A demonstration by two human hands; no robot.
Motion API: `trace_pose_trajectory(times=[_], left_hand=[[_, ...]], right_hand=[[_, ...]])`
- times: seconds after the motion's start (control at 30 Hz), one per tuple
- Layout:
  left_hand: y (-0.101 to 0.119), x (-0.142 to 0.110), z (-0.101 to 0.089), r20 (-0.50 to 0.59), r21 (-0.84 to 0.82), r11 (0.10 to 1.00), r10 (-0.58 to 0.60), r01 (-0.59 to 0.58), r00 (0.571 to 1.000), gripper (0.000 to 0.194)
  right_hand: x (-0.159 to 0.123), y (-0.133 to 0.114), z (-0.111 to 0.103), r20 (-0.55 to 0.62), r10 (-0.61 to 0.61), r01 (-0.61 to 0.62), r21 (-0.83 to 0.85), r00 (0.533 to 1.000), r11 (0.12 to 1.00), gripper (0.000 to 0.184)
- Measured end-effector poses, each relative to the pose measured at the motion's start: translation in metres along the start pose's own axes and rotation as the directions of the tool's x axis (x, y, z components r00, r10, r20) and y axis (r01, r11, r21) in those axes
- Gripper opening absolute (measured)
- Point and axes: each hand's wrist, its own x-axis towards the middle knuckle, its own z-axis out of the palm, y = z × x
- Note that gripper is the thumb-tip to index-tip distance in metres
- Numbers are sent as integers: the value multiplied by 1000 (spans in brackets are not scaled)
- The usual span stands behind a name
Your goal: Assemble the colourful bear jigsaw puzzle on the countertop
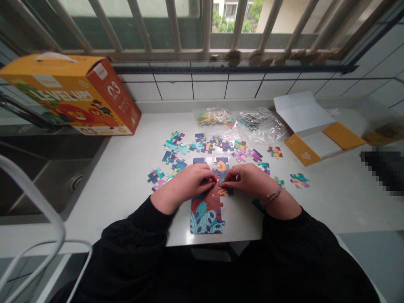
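A partly joined strip of colourful puzzle pieces (206, 212) lies on the white counter (126, 168) in front of me. My left hand (186, 183) and my right hand (249, 179) rest on its upper part, fingertips pinched together over a small piece (221, 185) at the join. The right wrist wears a bracelet. Several loose puzzle pieces (205, 147) are scattered just beyond my hands. Both sleeves are black.
An orange puzzle box (75, 97) stands at the back left by a steel sink (47, 176). Clear bags of pieces (240, 120) lie at the back, next to an open white-and-yellow box (315, 134). A white chair frame (38, 219) is at my left. A tiled wall and barred window lie behind.
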Motion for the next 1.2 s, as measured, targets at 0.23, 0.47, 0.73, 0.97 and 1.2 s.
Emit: trace_pose_trajectory(times=[0.23,0.47,0.73,0.97,1.2], left_hand=[[-11,-19,-44,-352,137,891,-364,432,862,18],[-45,-58,-90,-569,83,622,-612,779,549,29],[-51,-50,-65,-431,115,761,-541,638,722,26],[-46,-41,-55,-352,130,826,-478,548,805,24],[-43,-40,-54,-346,124,847,-451,517,823,24]], right_hand=[[-6,-6,-11,-329,-62,17,-137,942,990,48],[-10,-6,-23,-642,52,-147,-95,765,985,57],[-14,-3,-31,-777,134,-194,15,616,981,62],[-13,12,-36,-844,291,-73,290,450,954,68],[-14,32,-47,-835,395,49,445,382,894,65]])
